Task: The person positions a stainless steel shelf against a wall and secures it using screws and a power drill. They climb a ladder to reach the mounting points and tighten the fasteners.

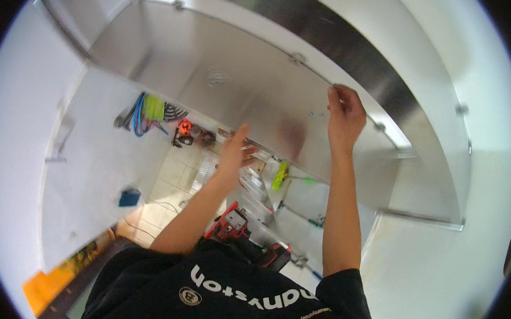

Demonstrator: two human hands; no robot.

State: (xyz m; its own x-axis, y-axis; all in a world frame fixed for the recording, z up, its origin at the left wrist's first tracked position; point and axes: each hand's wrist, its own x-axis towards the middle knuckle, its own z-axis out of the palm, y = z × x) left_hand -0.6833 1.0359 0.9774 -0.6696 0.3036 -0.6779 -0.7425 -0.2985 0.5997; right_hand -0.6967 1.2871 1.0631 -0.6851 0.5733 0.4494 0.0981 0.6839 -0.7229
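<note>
A wide metal-grey panel (pixel 250 70) spans the space before me, its surface faintly reflective. My right hand (pixel 348 109) is raised at its far edge, fingers curled and thumb drawn in; anything held between them is too small to make out. Below, my left hand (pixel 235 152) is near the panel's near edge with its fingers apart and nothing in it. Small metal fittings, one a clip (pixel 297 57), sit along the far edge. A dark metal strip (pixel 335 34) curves beyond that edge.
Pale walls (pixel 102 149) flank the panel. Down below are a ladder (pixel 253 186), a red-and-black tool (pixel 229 221) close to my body, and an orange-and-black object (pixel 185 128) on the tiled floor (pixel 171 177). Blue cables (pixel 138 116) hang at the left beside a lime-green item (pixel 153 108).
</note>
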